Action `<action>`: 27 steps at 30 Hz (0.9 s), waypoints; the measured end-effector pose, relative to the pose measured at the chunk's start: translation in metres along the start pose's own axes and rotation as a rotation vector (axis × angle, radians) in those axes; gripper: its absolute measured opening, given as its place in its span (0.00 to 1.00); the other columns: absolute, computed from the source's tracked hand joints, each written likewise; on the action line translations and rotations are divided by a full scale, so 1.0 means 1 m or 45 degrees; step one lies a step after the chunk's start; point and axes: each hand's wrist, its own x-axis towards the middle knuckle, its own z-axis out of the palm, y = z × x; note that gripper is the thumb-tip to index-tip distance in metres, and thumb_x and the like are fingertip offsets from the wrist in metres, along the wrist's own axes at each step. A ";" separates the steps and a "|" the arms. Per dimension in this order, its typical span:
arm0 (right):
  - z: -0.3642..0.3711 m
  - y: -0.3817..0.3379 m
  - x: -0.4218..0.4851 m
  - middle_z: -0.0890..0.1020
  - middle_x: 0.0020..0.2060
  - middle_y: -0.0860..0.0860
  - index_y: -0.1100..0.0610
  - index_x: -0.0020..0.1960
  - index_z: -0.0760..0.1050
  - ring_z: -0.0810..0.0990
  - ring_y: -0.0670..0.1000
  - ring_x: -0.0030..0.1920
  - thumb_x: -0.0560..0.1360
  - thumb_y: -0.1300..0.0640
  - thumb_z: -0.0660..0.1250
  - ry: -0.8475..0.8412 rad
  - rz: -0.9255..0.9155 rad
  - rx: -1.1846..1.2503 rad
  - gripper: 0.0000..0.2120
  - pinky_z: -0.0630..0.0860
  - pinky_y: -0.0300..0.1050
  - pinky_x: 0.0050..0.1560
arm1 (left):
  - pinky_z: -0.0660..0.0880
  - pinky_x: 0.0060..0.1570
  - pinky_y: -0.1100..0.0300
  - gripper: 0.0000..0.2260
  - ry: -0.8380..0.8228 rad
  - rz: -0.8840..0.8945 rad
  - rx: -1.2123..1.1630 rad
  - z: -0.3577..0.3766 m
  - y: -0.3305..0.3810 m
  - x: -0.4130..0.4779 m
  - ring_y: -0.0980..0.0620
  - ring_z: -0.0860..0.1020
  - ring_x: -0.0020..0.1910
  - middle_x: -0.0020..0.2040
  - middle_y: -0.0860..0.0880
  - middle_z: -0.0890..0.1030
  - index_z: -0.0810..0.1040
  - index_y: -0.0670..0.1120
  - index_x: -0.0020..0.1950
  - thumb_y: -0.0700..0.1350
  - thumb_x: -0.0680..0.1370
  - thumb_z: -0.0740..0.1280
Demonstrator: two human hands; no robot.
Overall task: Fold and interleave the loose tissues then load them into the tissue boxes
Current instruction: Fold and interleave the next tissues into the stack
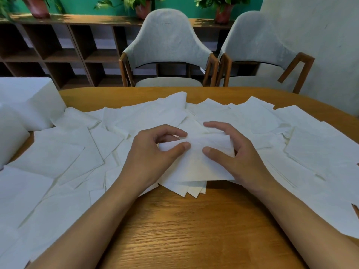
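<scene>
Several loose white tissues [64, 162] lie spread across the wooden table [190, 226]. In the middle, one tissue [196, 162] rests on a small fanned stack, its far edge lifted and bent over toward me. My left hand [151, 154] pinches that raised edge at its left end between thumb and fingers. My right hand [231, 152] holds the right end of the same edge, thumb on top of the sheet. Two white tissue boxes [31, 101] stand at the far left, one nearer box [9, 136] cut off by the frame edge.
Two grey upholstered chairs [167, 47] with wooden frames stand behind the table's far edge. Behind them is a dark wooden shelf unit [58, 53] with potted plants on top. A grey wall rises at the right. Bare wood shows between my forearms.
</scene>
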 end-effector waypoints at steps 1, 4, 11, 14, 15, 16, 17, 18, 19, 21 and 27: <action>0.001 -0.001 0.000 0.67 0.62 0.21 0.30 0.67 0.68 0.66 0.30 0.63 0.71 0.37 0.70 -0.007 -0.006 -0.017 0.26 0.72 0.29 0.58 | 0.76 0.52 0.62 0.06 0.004 -0.011 -0.011 0.001 0.000 0.000 0.64 0.82 0.52 0.47 0.63 0.85 0.86 0.60 0.49 0.52 0.74 0.79; 0.002 -0.003 -0.001 0.64 0.64 0.22 0.34 0.72 0.63 0.63 0.22 0.60 0.73 0.41 0.74 -0.018 -0.016 0.019 0.32 0.69 0.21 0.52 | 0.76 0.51 0.62 0.07 0.005 -0.021 -0.010 0.003 -0.003 -0.001 0.64 0.82 0.52 0.46 0.61 0.86 0.86 0.61 0.50 0.53 0.74 0.79; 0.002 -0.004 -0.001 0.59 0.65 0.18 0.35 0.75 0.57 0.58 0.20 0.64 0.78 0.54 0.70 -0.020 -0.072 0.046 0.33 0.63 0.19 0.59 | 0.70 0.47 0.75 0.07 0.057 0.022 0.056 0.006 -0.008 0.000 0.67 0.79 0.55 0.51 0.64 0.83 0.86 0.61 0.52 0.55 0.75 0.77; -0.002 -0.006 -0.002 0.64 0.64 0.21 0.38 0.73 0.61 0.66 0.27 0.63 0.79 0.58 0.70 0.002 -0.093 0.141 0.30 0.73 0.28 0.55 | 0.69 0.49 0.76 0.11 0.094 0.090 0.092 0.007 -0.009 0.001 0.66 0.77 0.57 0.59 0.64 0.77 0.82 0.63 0.59 0.57 0.78 0.73; -0.003 -0.006 -0.002 0.65 0.63 0.21 0.40 0.72 0.62 0.69 0.29 0.61 0.79 0.60 0.69 0.023 -0.102 0.161 0.28 0.74 0.29 0.52 | 0.70 0.48 0.74 0.11 0.074 0.076 0.037 0.006 -0.010 0.002 0.65 0.77 0.55 0.58 0.64 0.78 0.81 0.62 0.61 0.57 0.79 0.72; -0.004 -0.006 -0.001 0.66 0.62 0.22 0.41 0.71 0.63 0.70 0.31 0.60 0.79 0.60 0.69 0.046 -0.110 0.166 0.27 0.74 0.28 0.50 | 0.70 0.46 0.72 0.10 0.044 0.059 -0.021 0.007 -0.011 0.002 0.64 0.77 0.49 0.53 0.64 0.80 0.81 0.62 0.61 0.56 0.80 0.71; -0.006 -0.007 -0.001 0.67 0.62 0.22 0.42 0.70 0.64 0.72 0.33 0.58 0.79 0.59 0.69 0.062 -0.113 0.166 0.25 0.74 0.29 0.48 | 0.69 0.42 0.71 0.09 0.022 0.055 -0.058 0.007 -0.012 0.002 0.61 0.75 0.41 0.44 0.63 0.79 0.81 0.62 0.60 0.54 0.80 0.71; -0.007 -0.007 0.000 0.67 0.62 0.23 0.42 0.70 0.65 0.72 0.34 0.58 0.79 0.59 0.69 0.066 -0.115 0.162 0.24 0.74 0.29 0.47 | 0.67 0.38 0.69 0.08 0.021 0.066 -0.064 0.008 -0.013 0.002 0.59 0.70 0.37 0.37 0.60 0.74 0.82 0.62 0.59 0.53 0.81 0.71; -0.008 -0.007 0.000 0.69 0.61 0.24 0.43 0.69 0.67 0.73 0.34 0.58 0.79 0.59 0.69 0.050 -0.111 0.161 0.22 0.75 0.30 0.47 | 0.66 0.36 0.68 0.08 0.038 0.081 -0.049 0.008 -0.014 0.002 0.58 0.67 0.35 0.33 0.58 0.69 0.82 0.62 0.59 0.51 0.81 0.71; -0.011 -0.005 -0.001 0.75 0.60 0.29 0.46 0.64 0.76 0.75 0.36 0.58 0.79 0.59 0.69 -0.029 -0.101 0.173 0.16 0.75 0.31 0.49 | 0.66 0.36 0.67 0.09 0.093 0.110 -0.001 0.010 -0.016 0.002 0.57 0.67 0.35 0.33 0.57 0.66 0.81 0.62 0.60 0.51 0.81 0.72; -0.014 0.000 0.001 0.81 0.55 0.28 0.43 0.56 0.83 0.74 0.31 0.60 0.80 0.62 0.68 0.073 -0.060 0.069 0.15 0.70 0.25 0.57 | 0.79 0.45 0.62 0.15 0.120 0.142 0.022 0.010 -0.018 0.000 0.56 0.80 0.48 0.51 0.59 0.80 0.78 0.58 0.65 0.48 0.80 0.74</action>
